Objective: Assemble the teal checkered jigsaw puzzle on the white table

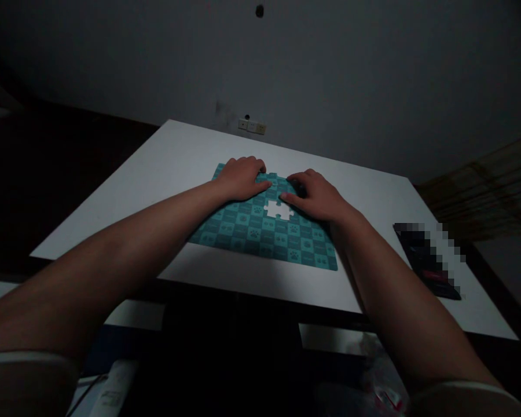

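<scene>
A teal jigsaw puzzle with a checked pattern and paw prints lies flat on the white table. Near its middle shows a white patch in the shape of a jigsaw piece. My left hand rests on the puzzle's far left part, thumb stretched toward the middle, fingers reaching the far edge. On the far right part lies my right hand, its thumb apart from the fingers and its tip just above the white patch. Between the two hands, a small teal tab sticks up at the far edge. I see nothing held in either hand.
The white table reaches back toward a grey wall with sockets. At the right of the table lies a dark flat object, partly pixelated. Below the front edge are a white object and a clear plastic bag.
</scene>
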A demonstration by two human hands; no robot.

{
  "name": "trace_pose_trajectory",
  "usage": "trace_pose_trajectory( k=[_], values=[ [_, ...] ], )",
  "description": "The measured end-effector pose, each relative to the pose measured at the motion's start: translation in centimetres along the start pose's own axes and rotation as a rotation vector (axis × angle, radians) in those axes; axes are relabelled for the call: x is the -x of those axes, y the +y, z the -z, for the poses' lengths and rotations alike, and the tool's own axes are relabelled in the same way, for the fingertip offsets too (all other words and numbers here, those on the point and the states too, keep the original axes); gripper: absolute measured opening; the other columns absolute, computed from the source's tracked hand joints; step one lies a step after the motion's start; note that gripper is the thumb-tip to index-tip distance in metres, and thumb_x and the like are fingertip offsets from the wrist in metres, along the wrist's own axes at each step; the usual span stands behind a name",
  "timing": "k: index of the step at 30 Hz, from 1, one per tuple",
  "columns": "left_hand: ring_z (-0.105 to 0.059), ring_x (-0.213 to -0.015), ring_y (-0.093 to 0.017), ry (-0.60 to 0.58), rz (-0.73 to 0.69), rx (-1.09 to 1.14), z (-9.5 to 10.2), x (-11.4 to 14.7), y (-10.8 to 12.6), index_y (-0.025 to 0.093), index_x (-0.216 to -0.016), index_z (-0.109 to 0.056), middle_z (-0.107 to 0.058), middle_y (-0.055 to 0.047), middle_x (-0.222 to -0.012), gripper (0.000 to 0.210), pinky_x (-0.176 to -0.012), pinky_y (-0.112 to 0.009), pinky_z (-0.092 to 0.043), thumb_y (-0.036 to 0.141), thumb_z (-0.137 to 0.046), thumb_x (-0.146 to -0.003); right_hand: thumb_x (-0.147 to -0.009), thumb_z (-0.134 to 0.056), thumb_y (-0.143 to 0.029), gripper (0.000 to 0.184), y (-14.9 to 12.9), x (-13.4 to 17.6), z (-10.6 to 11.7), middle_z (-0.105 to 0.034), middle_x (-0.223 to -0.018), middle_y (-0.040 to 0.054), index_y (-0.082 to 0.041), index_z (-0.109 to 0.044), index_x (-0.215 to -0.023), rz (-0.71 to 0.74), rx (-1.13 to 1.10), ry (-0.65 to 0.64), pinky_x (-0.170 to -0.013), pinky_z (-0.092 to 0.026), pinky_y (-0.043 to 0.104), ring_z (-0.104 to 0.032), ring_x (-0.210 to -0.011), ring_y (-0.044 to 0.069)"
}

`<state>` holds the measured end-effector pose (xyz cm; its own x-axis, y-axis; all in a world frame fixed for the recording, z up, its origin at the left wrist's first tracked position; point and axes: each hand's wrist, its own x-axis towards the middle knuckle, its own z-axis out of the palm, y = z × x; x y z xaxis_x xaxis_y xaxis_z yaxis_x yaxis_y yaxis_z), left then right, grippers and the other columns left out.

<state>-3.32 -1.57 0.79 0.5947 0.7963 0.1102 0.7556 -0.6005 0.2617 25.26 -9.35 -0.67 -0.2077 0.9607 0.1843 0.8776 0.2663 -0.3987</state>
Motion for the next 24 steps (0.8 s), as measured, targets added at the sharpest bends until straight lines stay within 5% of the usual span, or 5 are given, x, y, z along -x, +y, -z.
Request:
trace_pose_trajectory(
  k=[3,10,18,24],
  values=[
    [-0.077,-0.153,-0.047,0.002,0.0,-0.004,0.0,0.0,-0.1,0.027,-0.161,-0.088,-0.087,-0.017,-0.161,0.048,-0.131,-0.06,-0.059,0.055,-0.078,-0.123,-0.106,-0.092,-0.072,0.067,-0.1,-0.4,-1.1,-0.081,-0.149,0.0248,-0.028,-0.089,-0.157,-0.063,-0.009,0.039,-0.134,-0.06,0.077,-0.074,-0.146,0.055],
    [-0.077,-0.153,-0.045,-0.043,-0.047,0.027,0.1,0.0,-0.6,0.026,-0.162,-0.085,-0.085,-0.017,-0.161,0.05,-0.133,-0.057,-0.057,0.054,-0.079,-0.12,-0.117,-0.074,-0.059,0.042,2.0,-0.9,-1.2,-0.085,-0.137,0.0215,-0.032,-0.093,-0.144,-0.002,-0.072,0.047,-0.132,-0.062,0.077,-0.078,-0.138,0.051],
    [-0.08,-0.14,-0.042,-0.043,-0.176,0.175,0.0,0.1,-1.0,0.027,-0.146,-0.083,-0.085,-0.015,-0.151,0.045,-0.124,-0.051,-0.059,0.048,-0.089,-0.107,-0.108,-0.085,-0.057,0.029,3.0,-1.2,-2.0,-0.083,-0.116,0.0169,-0.034,-0.092,-0.124,0.107,-0.157,0.134,-0.122,-0.065,0.08,-0.075,-0.122,0.048],
    [-0.081,-0.132,-0.038,0.002,-0.258,0.306,0.1,0.3,-0.7,0.027,-0.143,-0.081,-0.082,-0.014,-0.15,0.045,-0.115,-0.046,-0.063,0.036,-0.09,-0.099,-0.104,-0.088,-0.053,0.032,1.2,-0.9,-1.1,-0.088,-0.128,0.0187,-0.033,-0.093,-0.127,0.156,-0.132,0.068,-0.122,-0.062,0.079,-0.075,-0.126,0.05]
  ],
)
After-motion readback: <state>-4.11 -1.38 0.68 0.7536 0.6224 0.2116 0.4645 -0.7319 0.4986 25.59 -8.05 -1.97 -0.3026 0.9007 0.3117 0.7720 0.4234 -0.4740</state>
